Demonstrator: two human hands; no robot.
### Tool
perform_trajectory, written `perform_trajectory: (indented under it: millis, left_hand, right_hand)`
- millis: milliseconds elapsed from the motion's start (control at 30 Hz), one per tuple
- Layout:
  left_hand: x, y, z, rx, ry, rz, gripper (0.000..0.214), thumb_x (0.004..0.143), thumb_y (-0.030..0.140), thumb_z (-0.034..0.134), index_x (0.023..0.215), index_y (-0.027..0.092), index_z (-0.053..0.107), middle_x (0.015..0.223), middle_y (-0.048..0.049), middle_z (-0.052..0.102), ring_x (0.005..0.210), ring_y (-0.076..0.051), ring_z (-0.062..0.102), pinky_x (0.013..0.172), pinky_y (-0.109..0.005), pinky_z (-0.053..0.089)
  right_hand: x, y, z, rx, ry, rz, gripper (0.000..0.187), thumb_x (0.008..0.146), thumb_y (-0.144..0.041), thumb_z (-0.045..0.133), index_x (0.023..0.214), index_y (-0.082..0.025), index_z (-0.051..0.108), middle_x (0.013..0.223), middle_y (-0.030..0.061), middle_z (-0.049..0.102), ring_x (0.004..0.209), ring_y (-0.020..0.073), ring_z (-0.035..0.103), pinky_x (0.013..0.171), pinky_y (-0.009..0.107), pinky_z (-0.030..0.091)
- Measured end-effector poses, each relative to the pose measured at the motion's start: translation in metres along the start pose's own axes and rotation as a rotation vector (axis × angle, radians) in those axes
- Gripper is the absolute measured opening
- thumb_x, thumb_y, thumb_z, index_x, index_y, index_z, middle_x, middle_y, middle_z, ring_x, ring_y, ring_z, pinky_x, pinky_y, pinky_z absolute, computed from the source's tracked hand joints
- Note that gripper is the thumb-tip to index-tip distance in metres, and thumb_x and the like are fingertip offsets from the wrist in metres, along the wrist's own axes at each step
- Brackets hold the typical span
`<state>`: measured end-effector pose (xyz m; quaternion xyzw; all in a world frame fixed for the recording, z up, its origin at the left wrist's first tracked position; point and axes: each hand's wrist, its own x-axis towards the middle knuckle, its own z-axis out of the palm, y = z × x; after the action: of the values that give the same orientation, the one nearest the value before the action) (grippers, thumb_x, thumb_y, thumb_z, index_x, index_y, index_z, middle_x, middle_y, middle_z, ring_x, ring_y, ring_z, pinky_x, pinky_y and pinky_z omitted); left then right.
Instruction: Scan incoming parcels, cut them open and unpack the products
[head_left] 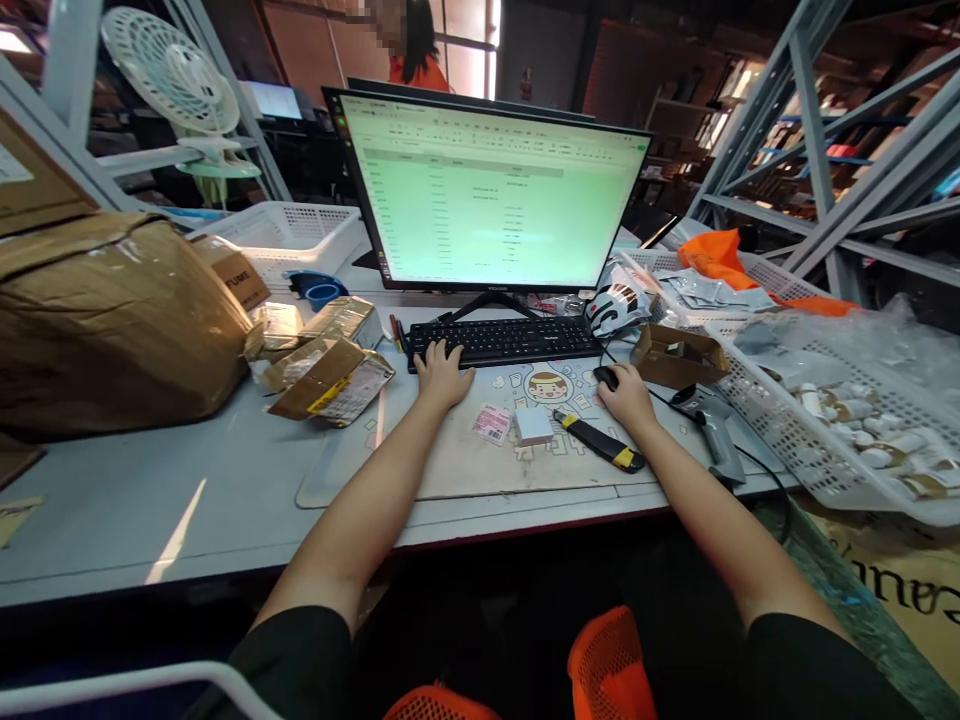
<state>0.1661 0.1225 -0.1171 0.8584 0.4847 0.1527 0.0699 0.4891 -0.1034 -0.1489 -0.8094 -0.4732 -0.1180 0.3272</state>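
My left hand (pixel 442 375) rests with spread fingers on the left end of a black keyboard (pixel 517 340). My right hand (pixel 627 398) is wrapped over a black computer mouse (pixel 606 377) at the right side of the desk mat (pixel 465 475). Between my arms lie a pink-and-white label packet (pixel 492 424), a small white box (pixel 533 426) and a black-and-yellow utility knife (pixel 600 442). Behind the keyboard stands a monitor (pixel 495 200) showing a table of rows on a pale green screen.
Cardboard packages (pixel 330 370) and a large wrapped parcel (pixel 112 320) sit at left, below a fan (pixel 171 70). At right are a barcode scanner (pixel 716 435), an open small carton (pixel 679 356) and a white basket (pixel 810 455) of bottles. A person (pixel 418 60) is behind the monitor.
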Motion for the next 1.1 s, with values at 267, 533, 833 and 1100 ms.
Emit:
perform_trajectory:
  millis: [267,533,833,1100]
  left_hand:
    - [-0.002,0.0,0.0,-0.013,-0.003,-0.005,0.066,0.101,0.048,0.052,0.161,0.021,0.05,0.176,-0.0168,0.032,0.165,-0.037,0.022,0.134,-0.066,0.017]
    - [-0.004,0.001,-0.001,-0.008,-0.006,0.003,0.065,0.102,0.047,0.052,0.162,0.021,0.049,0.175,-0.0169,0.033,0.165,-0.038,0.022,0.134,-0.067,0.017]
    - [-0.003,0.003,-0.001,0.01,-0.02,-0.011,0.066,0.102,0.048,0.052,0.163,0.022,0.048,0.177,-0.0162,0.03,0.166,-0.039,0.02,0.134,-0.066,0.019]
    - [-0.002,0.003,0.0,0.024,-0.031,-0.015,0.068,0.102,0.051,0.053,0.164,0.025,0.046,0.177,-0.0164,0.029,0.165,-0.04,0.021,0.131,-0.068,0.024]
  right_hand:
    - [0.0,0.004,-0.001,-0.024,0.089,-0.007,0.052,0.086,-0.033,0.056,0.131,-0.01,0.068,0.129,0.0221,0.067,0.124,0.0353,0.062,0.114,0.052,0.05]
    - [0.0,0.01,0.007,-0.046,0.06,-0.037,0.046,0.085,-0.035,0.056,0.119,-0.015,0.079,0.129,0.0187,0.068,0.119,0.0337,0.066,0.113,0.05,0.052]
    - [0.0,0.015,0.009,-0.055,0.075,-0.047,0.043,0.086,-0.035,0.059,0.117,-0.016,0.081,0.129,0.0176,0.068,0.117,0.0334,0.067,0.11,0.05,0.054]
    - [-0.001,0.011,0.007,-0.055,0.104,-0.042,0.049,0.085,-0.036,0.059,0.125,-0.016,0.077,0.127,0.0166,0.069,0.117,0.0323,0.066,0.109,0.048,0.054]
